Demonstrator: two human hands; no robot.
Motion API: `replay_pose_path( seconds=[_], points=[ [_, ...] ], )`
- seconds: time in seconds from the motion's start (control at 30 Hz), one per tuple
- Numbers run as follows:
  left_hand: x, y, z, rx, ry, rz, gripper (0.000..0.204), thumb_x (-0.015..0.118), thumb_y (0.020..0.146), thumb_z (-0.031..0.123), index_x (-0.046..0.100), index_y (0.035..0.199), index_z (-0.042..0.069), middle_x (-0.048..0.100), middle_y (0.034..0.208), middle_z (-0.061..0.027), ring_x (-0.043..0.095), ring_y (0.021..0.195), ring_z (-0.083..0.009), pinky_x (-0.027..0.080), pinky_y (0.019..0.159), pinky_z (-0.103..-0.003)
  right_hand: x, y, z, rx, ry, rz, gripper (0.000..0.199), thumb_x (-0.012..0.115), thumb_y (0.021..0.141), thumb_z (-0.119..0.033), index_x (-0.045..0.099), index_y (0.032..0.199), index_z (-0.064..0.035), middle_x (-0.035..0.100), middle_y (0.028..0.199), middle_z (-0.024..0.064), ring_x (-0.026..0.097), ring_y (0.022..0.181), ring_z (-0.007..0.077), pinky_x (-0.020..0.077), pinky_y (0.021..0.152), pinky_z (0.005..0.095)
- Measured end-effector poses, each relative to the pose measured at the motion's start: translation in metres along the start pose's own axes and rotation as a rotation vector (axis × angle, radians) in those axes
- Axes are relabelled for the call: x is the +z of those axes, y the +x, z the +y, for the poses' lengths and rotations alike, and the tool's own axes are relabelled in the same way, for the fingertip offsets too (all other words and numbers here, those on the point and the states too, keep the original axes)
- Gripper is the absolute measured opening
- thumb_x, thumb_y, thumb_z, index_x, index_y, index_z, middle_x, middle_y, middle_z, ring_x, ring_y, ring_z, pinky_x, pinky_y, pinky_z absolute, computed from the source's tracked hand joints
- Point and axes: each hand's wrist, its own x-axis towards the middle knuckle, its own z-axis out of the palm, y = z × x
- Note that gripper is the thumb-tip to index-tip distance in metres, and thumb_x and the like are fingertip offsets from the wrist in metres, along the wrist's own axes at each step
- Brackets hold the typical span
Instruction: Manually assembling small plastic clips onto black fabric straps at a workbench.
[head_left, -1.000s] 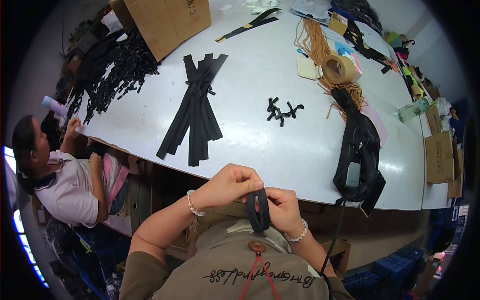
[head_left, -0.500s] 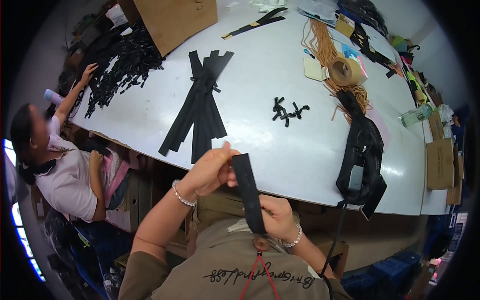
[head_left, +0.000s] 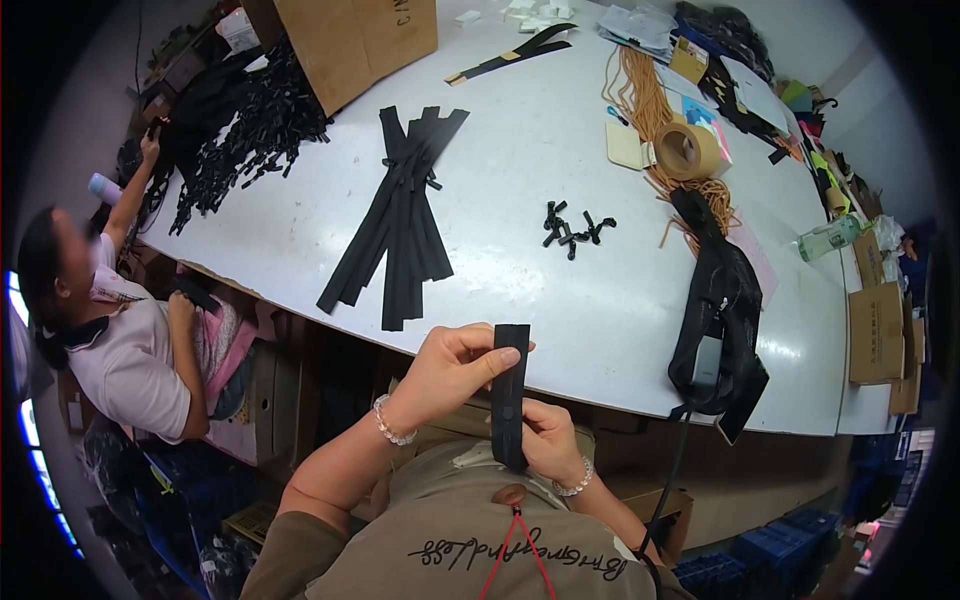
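Observation:
A black strip that looks like zipper tape (head_left: 508, 392) is held upright in front of my body, below the table's near edge. My left hand (head_left: 452, 372) is closed on its upper part, thumb flat across the front. Lower down, my right hand (head_left: 548, 442) grips its right edge, some fingers hidden behind. On the table beyond, several similar black strips (head_left: 405, 215) lie in a crossed bundle. Small black pieces (head_left: 570, 230), perhaps zipper sliders, are scattered to the right of them.
A cardboard box (head_left: 355, 50) and a heap of black pieces (head_left: 255, 125) occupy the far left. There a co-worker (head_left: 135, 340) reaches over. Tape roll (head_left: 690, 150), tan cords (head_left: 640, 85), a black pouch with a cable (head_left: 715, 310) and a bottle (head_left: 828, 240) are right.
My left hand has moved slightly down and right; its thumb now presses the strip's upper front. The strip stands straighter. The co-worker's reaching hand has shifted left.

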Motion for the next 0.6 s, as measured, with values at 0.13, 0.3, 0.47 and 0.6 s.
replay_pose_path(
  seconds=[0.13,0.3,0.47,0.6],
  points=[
    [0.000,0.000,-0.008,0.039,0.002,-0.007,0.019,0.057,0.089,0.012,0.066,0.098,-0.001,0.060,0.074,0.0010,0.053,0.063,-0.0034,0.044,0.054,-0.017,-0.001,-0.001,0.000,0.014,-0.014,-0.008,0.017,0.049,0.091,-0.007,0.062,0.096,0.0020,0.060,0.080,-0.0003,0.052,0.069,0.0041,0.0432,0.060,0.0189],
    [0.005,0.011,-0.018,-0.025,-0.171,0.093,0.020,0.054,0.090,0.014,0.062,0.099,-0.002,0.059,0.074,0.0001,0.056,0.063,-0.0045,0.047,0.054,-0.019,0.000,0.002,0.001,-0.046,0.019,0.044,0.016,0.048,0.091,-0.006,0.063,0.095,0.0016,0.058,0.076,-0.0016,0.050,0.066,0.0035,0.0418,0.058,0.0183],
    [0.006,0.021,-0.030,-0.069,-0.348,0.131,0.020,0.054,0.091,0.015,0.061,0.098,-0.001,0.059,0.074,0.0003,0.056,0.057,-0.0042,0.049,0.048,-0.018,-0.003,0.010,0.003,-0.139,-0.040,0.054,0.017,0.048,0.092,-0.008,0.062,0.094,0.0017,0.061,0.076,0.0009,0.054,0.063,0.0039,0.0434,0.056,0.0173],
    [0.006,0.027,-0.032,-0.049,-0.380,0.139,0.020,0.054,0.091,0.017,0.062,0.098,0.000,0.058,0.073,0.0014,0.055,0.054,-0.0039,0.048,0.044,-0.018,-0.006,0.015,0.000,-0.206,-0.120,0.048,0.016,0.048,0.092,-0.006,0.061,0.091,0.0017,0.058,0.072,-0.0007,0.051,0.061,0.0033,0.0407,0.054,0.0170]
  ],
)
